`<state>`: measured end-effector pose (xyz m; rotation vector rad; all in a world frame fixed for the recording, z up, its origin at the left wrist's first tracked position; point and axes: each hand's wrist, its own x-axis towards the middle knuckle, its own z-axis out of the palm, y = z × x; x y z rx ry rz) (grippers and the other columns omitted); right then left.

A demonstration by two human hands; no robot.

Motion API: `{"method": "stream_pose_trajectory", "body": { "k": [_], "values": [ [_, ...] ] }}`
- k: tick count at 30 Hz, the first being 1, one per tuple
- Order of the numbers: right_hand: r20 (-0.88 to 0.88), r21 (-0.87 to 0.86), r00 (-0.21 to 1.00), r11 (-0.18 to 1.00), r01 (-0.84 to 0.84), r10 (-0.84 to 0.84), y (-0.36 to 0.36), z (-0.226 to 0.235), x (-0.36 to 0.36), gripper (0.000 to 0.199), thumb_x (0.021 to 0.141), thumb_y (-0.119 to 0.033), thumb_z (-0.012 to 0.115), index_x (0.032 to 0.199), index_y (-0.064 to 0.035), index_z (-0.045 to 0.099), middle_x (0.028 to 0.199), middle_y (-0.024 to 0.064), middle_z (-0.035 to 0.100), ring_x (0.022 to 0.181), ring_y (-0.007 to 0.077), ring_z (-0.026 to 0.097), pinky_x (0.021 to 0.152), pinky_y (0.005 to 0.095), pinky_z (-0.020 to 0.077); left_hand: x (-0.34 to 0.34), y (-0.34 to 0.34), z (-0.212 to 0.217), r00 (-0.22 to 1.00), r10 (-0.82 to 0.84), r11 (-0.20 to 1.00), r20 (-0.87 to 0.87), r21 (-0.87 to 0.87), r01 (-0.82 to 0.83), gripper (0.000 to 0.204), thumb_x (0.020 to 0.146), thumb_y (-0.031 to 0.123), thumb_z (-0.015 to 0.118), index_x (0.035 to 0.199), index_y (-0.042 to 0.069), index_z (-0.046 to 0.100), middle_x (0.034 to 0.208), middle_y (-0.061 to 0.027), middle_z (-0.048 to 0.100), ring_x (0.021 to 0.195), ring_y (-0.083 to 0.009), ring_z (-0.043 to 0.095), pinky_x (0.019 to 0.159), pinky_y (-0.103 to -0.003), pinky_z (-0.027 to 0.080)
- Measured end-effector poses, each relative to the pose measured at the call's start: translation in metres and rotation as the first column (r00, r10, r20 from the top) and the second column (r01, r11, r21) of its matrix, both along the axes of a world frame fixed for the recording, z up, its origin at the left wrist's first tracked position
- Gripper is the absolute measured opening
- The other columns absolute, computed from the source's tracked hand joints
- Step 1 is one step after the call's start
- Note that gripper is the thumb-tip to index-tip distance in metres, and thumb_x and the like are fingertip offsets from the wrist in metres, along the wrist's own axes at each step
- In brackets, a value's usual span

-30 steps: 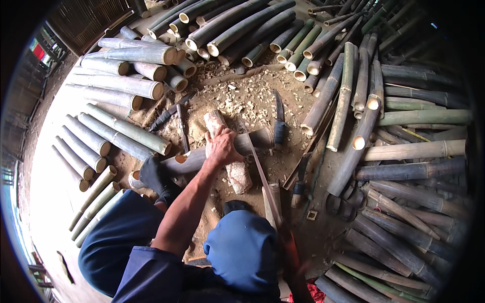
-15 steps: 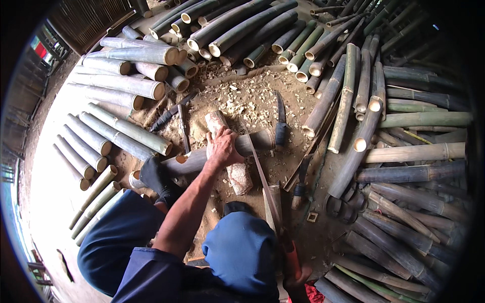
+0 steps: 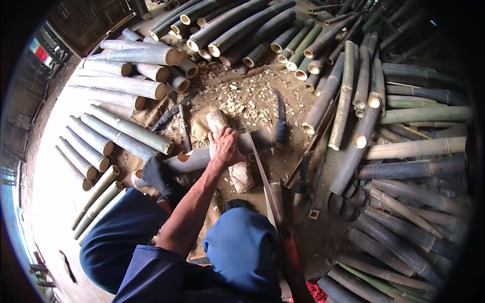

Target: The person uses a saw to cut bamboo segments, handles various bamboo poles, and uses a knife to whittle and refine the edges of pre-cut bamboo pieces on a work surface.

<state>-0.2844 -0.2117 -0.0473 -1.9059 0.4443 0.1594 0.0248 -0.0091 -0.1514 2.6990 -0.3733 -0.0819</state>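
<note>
A dark bamboo tube (image 3: 192, 160) lies across a pale, chipped wooden log (image 3: 240, 178). Fingers wrapped over the tube, my left hand (image 3: 226, 147) presses it down above the log. Just right of that hand, a long saw (image 3: 262, 169) crosses the tube with its blade on it. My right hand (image 3: 295, 276), dim and partly hidden at the lower edge, is closed on the saw's red handle. My dark-covered foot (image 3: 157, 177) bears on the tube's left part, beside a notch cut in it.
A curved knife (image 3: 280, 121) lies beyond the tube's right end, another knife (image 3: 301, 184) nearer me. A thin chisel-like tool (image 3: 184, 129) and a dark-handled blade (image 3: 172, 112) lie left of the log. Wood chips (image 3: 242, 98) cover the ground; bamboo stacks (image 3: 414, 151) surround the spot.
The saw and my right hand have shifted slightly along the cutting line, with the handle now blurred. My left hand stays on the tube. The whole view has moved a little.
</note>
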Motion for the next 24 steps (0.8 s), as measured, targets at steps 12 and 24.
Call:
{"method": "stream_pose_trajectory", "body": {
  "k": [12, 24],
  "values": [
    [0.023, -0.034, 1.000, 0.999, 0.012, -0.011, -0.007, -0.005, -0.018, 0.041, 0.107, -0.024, 0.057, 0.138, 0.0004, 0.065, 0.104, 0.0175, 0.073, 0.089, 0.0277, 0.072, 0.080, 0.0378, 0.0561, 0.005, 0.003, -0.004, 1.000, 0.008, 0.999, -0.030, -0.053, -0.010, 0.087, 0.044, 0.048, 0.097, 0.117, 0.009, 0.071, 0.126, -0.0061, 0.064, 0.134, -0.0283, 0.053, 0.109, -0.068, 0.034],
    [0.198, -0.143, 0.976, 0.987, -0.066, 0.094, -0.002, -0.013, 0.032, 0.036, 0.106, -0.017, 0.059, 0.133, 0.0062, 0.066, 0.099, 0.0199, 0.074, 0.089, 0.0251, 0.072, 0.082, 0.0351, 0.0569, 0.012, -0.002, 0.006, 0.993, -0.015, 0.998, -0.120, -0.067, 0.007, 0.080, 0.048, 0.044, 0.097, 0.119, 0.014, 0.074, 0.126, -0.0030, 0.064, 0.137, -0.0256, 0.050, 0.116, -0.073, 0.028]
  ]
}}
